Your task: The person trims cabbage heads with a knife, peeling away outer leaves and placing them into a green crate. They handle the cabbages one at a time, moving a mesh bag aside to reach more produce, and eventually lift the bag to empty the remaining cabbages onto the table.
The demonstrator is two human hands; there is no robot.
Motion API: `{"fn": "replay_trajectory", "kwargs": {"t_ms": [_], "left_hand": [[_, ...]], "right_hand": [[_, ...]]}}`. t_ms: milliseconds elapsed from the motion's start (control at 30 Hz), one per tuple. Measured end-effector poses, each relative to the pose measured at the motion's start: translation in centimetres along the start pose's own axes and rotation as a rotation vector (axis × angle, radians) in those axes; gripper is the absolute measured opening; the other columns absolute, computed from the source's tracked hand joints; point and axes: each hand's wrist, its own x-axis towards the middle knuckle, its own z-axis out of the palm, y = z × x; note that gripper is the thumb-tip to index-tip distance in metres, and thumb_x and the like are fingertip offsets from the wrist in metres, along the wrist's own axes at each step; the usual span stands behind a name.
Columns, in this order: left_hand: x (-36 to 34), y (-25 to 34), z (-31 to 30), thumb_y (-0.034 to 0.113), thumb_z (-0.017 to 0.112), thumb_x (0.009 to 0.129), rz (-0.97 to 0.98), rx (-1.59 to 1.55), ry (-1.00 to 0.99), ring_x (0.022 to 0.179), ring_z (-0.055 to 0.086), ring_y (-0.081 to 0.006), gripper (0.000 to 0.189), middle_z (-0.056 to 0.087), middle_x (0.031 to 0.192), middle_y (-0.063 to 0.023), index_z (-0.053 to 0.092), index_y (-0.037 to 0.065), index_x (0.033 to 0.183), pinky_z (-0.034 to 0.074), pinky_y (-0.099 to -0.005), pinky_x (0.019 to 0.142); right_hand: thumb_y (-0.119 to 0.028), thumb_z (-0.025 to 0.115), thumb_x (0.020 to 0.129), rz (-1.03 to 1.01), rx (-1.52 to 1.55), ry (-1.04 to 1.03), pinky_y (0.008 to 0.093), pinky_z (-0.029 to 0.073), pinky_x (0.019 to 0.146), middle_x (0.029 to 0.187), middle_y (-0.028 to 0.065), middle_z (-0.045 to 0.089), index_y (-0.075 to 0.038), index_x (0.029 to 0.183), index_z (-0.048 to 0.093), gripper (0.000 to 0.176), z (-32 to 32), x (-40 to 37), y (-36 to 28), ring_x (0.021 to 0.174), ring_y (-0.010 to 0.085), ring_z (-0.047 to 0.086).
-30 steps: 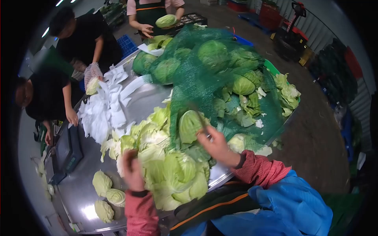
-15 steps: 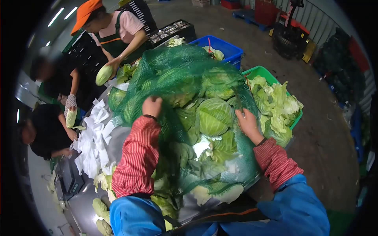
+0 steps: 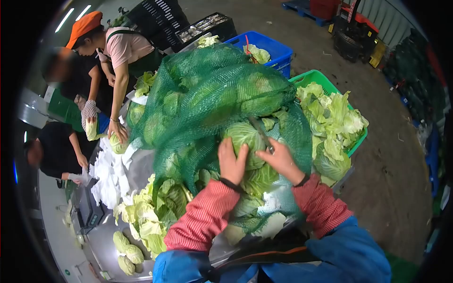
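Observation:
My left hand (image 3: 232,161) grips the near left side of a round green cabbage (image 3: 243,137), thumb apart from the fingers. In my right hand (image 3: 283,162) is a knife (image 3: 258,128), its blade pointing up and away along the cabbage's right side. The cabbage sits at the mouth of a green mesh sack (image 3: 203,101), whose netting covers several more cabbages behind it. Loose cabbage leaves (image 3: 262,180) lie just below my hands on the netting.
On the right stands a green crate (image 3: 359,141) of leaves, with a blue crate (image 3: 281,59) behind. Trimmed leaves (image 3: 148,214), small cabbages (image 3: 128,247), white wraps (image 3: 109,177) and a scale (image 3: 87,212) are on the left. Several people work there, one in an orange cap (image 3: 86,26).
My left hand has left the netting and come right onto the cabbage. My right hand has moved inward with the knife. The mesh lies further back, and the co-worker's hand has moved lower.

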Motion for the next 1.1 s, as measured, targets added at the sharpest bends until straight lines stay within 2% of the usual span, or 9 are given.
{"fn": "replay_trajectory", "kwargs": {"t_ms": [200, 300, 333, 433, 467, 567, 767, 867, 1100], "left_hand": [[-4.8, -3.7, -4.7, 0.045, 0.052, 0.097, -0.208, -0.504, -0.106, 0.131, 0.042, -0.0319, 0.067, 0.042, 0.141, -0.0247, 0.038, -0.006, 0.139, 0.031, -0.0384, 0.11], [-1.9, -5.1, -5.9, 0.044, 0.061, 0.092, -0.228, -0.584, -0.137, 0.126, 0.047, -0.0301, 0.074, 0.046, 0.139, -0.0232, 0.034, -0.003, 0.143, 0.038, -0.0372, 0.105], [-0.8, -5.4, -6.2, 0.044, 0.065, 0.09, -0.251, -0.584, -0.155, 0.124, 0.05, -0.0297, 0.078, 0.048, 0.137, -0.0225, 0.033, -0.001, 0.144, 0.041, -0.0367, 0.103], [-0.9, -4.8, -6.5, 0.034, 0.076, 0.083, -0.238, -0.693, -0.142, 0.117, 0.055, -0.0269, 0.082, 0.053, 0.131, -0.0191, 0.032, 0.002, 0.145, 0.045, -0.0352, 0.099], [-1.1, -5.4, -6.0, 0.031, 0.076, 0.083, -0.225, -0.72, -0.135, 0.117, 0.055, -0.0264, 0.082, 0.053, 0.131, -0.0187, 0.031, 0.002, 0.145, 0.045, -0.0349, 0.099], [-2.9, -5.0, -5.0, 0.024, 0.075, 0.082, -0.293, -0.828, -0.072, 0.115, 0.055, -0.0254, 0.078, 0.053, 0.13, -0.0177, 0.032, 0.003, 0.144, 0.045, -0.0349, 0.099], [-7.6, 2.5, -4.4, 0.024, 0.074, 0.085, -0.374, -0.997, 0.038, 0.118, 0.05, -0.0261, 0.08, 0.047, 0.134, -0.0182, 0.026, 0.003, 0.145, 0.041, -0.0355, 0.101], [-7.5, 1.5, 0.5, 0.028, 0.076, 0.084, -0.426, -0.845, 0.046, 0.118, 0.05, -0.0261, 0.086, 0.048, 0.132, -0.0187, 0.022, 0.003, 0.147, 0.039, -0.0351, 0.102], [-5.0, 3.9, 1.8, 0.028, 0.074, 0.085, -0.558, -0.85, 0.105, 0.11, 0.055, -0.0236, 0.082, 0.051, 0.128, -0.0167, 0.025, 0.003, 0.145, 0.046, -0.0332, 0.093]], "right_hand": [[-0.021, 0.068, 0.086, -0.215, -0.095, -0.023, 0.031, 0.051, 0.068, 0.116, 0.0151, 0.067, -0.014, 0.138, 0.052, 0.055, 2.9, -6.8, -1.1, 0.071, 0.0231, 0.063], [-0.017, 0.068, 0.088, -0.251, -0.045, -0.144, 0.0283, 0.051, 0.073, 0.114, 0.012, 0.067, -0.01, 0.139, 0.05, 0.054, 4.9, -8.3, -2.7, 0.077, 0.0136, 0.063], [-0.018, 0.063, 0.093, -0.347, 0.051, -0.136, 0.0272, 0.05, 0.061, 0.092, 0.0088, 0.065, -0.006, 0.137, 0.05, 0.047, 6.1, -8.1, -2.1, 0.065, 0.0118, 0.059], [-0.022, 0.06, 0.095, 0.172, 0.543, -0.05, 0.0251, 0.042, 0.046, 0.08, 0.0053, 0.057, -0.006, 0.122, 0.059, 0.031, 6.5, -8.9, -1.9, 0.054, 0.0077, 0.049], [-0.028, 0.057, 0.098, 0.141, 0.513, 0.019, 0.0224, 0.032, 0.04, 0.069, -0.0004, 0.048, -0.007, 0.117, 0.056, 0.028, 6.8, -8.9, -2.0, 0.046, 0.0042, 0.04], [-0.035, 0.055, 0.099, 0.396, 0.526, -0.086, 0.0238, 0.033, 0.04, 0.068, 0.0002, 0.048, -0.006, 0.122, 0.05, 0.037, 6.8, -8.2, -3.2, 0.045, 0.0067, 0.041], [-0.035, 0.053, 0.098, 0.149, 0.165, -0.036, 0.0298, 0.037, 0.039, 0.068, 0.0066, 0.054, -0.006, 0.128, 0.047, 0.042, 2.2, -9.4, -3.3, 0.045, 0.012, 0.048], [-0.026, 0.05, 0.098, 0.435, 0.386, -0.141, 0.0281, 0.041, 0.045, 0.066, 0.0041, 0.053, -0.008, 0.133, 0.046, 0.04, -1.7, -9.3, -1.3, 0.046, 0.0109, 0.049], [-0.02, 0.051, 0.096, -0.19, -0.475, -0.149, 0.0506, 0.048, 0.062, 0.083, 0.0198, 0.066, -0.007, 0.116, 0.05, 0.024, -7.7, -9.3, -1.6, 0.073, 0.0433, 0.063]]}}
